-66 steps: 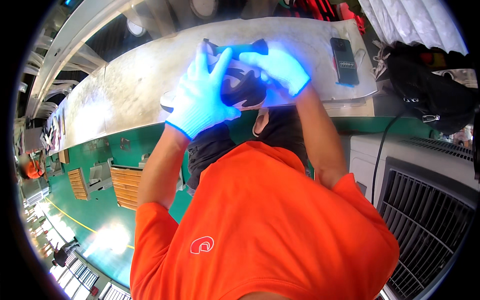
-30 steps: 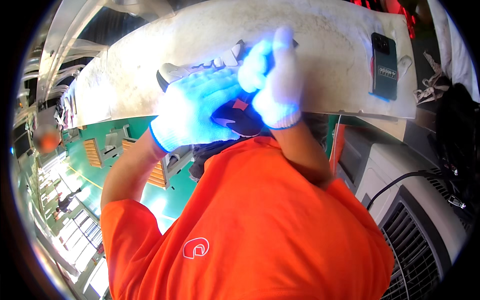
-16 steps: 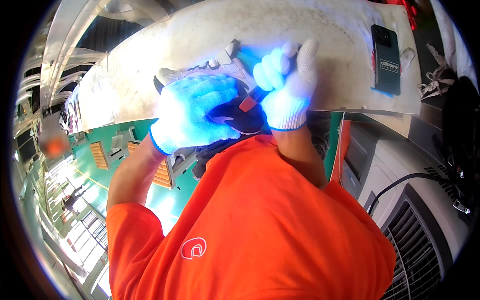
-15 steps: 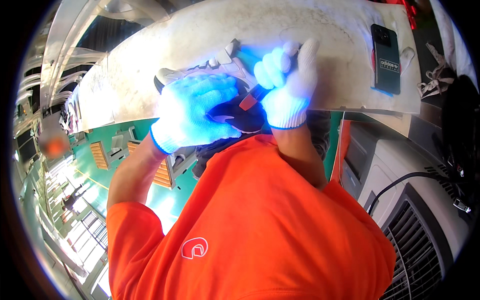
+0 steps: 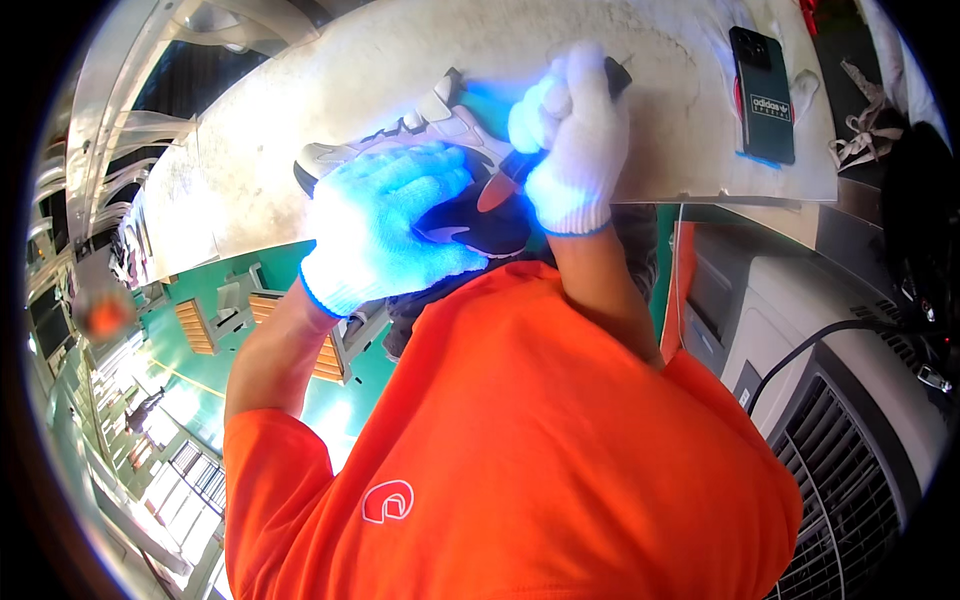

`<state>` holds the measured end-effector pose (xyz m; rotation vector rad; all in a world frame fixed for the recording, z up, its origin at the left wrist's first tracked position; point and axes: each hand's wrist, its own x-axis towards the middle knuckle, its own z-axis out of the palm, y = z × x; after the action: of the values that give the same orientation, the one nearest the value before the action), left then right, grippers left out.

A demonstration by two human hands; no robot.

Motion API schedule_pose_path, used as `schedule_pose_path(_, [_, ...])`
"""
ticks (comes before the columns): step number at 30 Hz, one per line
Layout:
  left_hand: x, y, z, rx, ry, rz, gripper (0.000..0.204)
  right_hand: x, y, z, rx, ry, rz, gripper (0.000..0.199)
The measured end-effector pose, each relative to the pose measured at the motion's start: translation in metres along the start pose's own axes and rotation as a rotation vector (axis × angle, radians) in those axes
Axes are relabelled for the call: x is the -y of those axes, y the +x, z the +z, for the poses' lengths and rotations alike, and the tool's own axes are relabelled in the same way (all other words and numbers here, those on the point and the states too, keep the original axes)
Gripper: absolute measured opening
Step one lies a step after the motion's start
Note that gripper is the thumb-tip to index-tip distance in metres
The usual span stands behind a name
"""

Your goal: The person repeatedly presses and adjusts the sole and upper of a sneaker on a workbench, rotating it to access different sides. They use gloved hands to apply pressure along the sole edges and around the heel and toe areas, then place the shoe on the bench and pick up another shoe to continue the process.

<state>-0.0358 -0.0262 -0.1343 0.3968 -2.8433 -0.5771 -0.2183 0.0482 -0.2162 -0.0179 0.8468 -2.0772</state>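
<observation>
A grey-and-white sneaker [image 5: 437, 124] lies on its side at the worktable's near edge, its laces and tongue toward the far side. A dark section [image 5: 492, 222] with a pale edge shows between my hands. My left hand [image 5: 385, 220], in a white knit glove lit blue, lies over the shoe's middle, fingers stretched out and thumb apart. In my gloved right hand [image 5: 572, 130] is a brush-like tool with a dark handle and a reddish flat tip [image 5: 496, 190]. My fingers are wrapped round the handle, and the tip is at the dark section; whether it touches is unclear.
On the pale, stained worktable [image 5: 270, 130], a dark phone [image 5: 764, 95] lies at the right. Beyond it are tied whitish laces [image 5: 868, 120]. A grey machine with a vented grille [image 5: 835, 490] stands at my right, with a black cable [image 5: 800, 345]. Slatted wooden pieces [image 5: 196, 326] stand lower left.
My right hand has turned more upright, and the handle's dark end now shows above it. The reddish tip has shifted slightly and tilts more steeply. My left hand stays on the shoe.
</observation>
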Motion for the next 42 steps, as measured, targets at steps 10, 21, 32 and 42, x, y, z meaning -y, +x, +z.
schedule_pose_path(10, [0.008, -0.002, 0.002, -0.064, 0.035, 0.059, 0.069, -0.003, 0.008, -0.008, 0.011, 0.121, 0.108, 0.04])
schedule_pose_path(21, [0.014, -0.007, 0.007, -0.058, 0.035, 0.096, 0.075, -0.005, 0.006, -0.007, -0.032, 0.002, 0.054, 0.045])
schedule_pose_path(32, [0.025, 0.022, -0.039, 0.252, -0.117, -0.365, 0.137, 0.019, 0.069, 0.033, 0.077, -0.556, -0.065, 0.047])
schedule_pose_path(42, [-0.02, -0.014, 0.013, -0.125, 0.307, -0.326, 0.132, 0.094, 0.117, -0.069, 0.121, -2.033, -0.978, 0.07])
